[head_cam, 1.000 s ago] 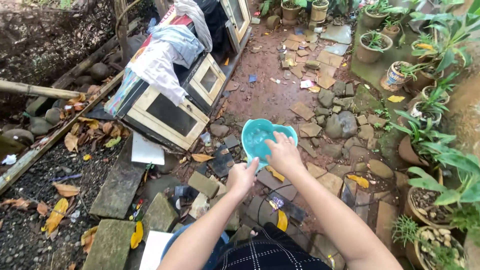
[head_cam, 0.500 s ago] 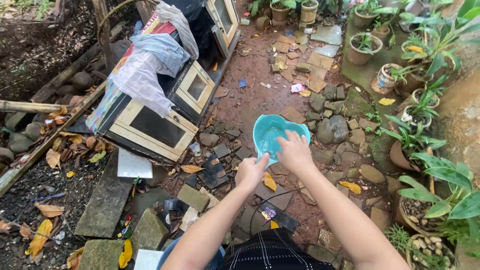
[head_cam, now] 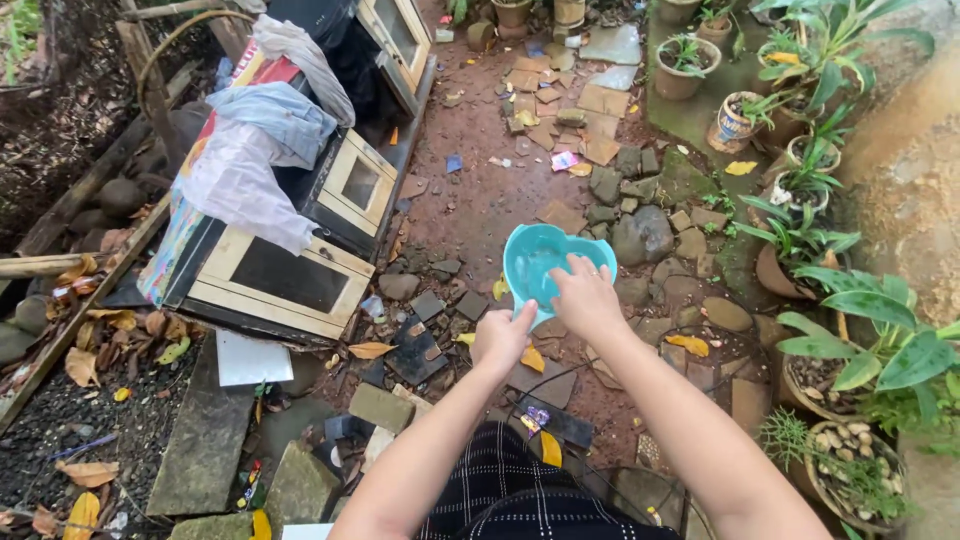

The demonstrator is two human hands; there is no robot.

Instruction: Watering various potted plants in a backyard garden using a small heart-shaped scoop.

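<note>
A teal heart-shaped bowl (head_cam: pixel 545 262) is held out over the stony red-earth path (head_cam: pixel 480 190). Its near rim is gripped by the left hand (head_cam: pixel 503 339); the right hand (head_cam: pixel 585 296) is closed over its edge. A small pink packet (head_cam: pixel 564 160) lies farther up the path, and a small blue scrap (head_cam: pixel 453 163) lies left of it.

The ground (head_cam: pixel 480 190) was wet reddish dirt, patched with broken paving tiles (head_cam: pixel 560 100) and grey stones (head_cam: pixel 640 235). Yellow fallen leaves (head_cam: pixel 690 343) lay scattered over it. Potted plants (head_cam: pixel 690 65) stood along 1 edge, and cream-framed cabinets (head_cam: pixel 280 275) lay tipped over opposite them.
</note>
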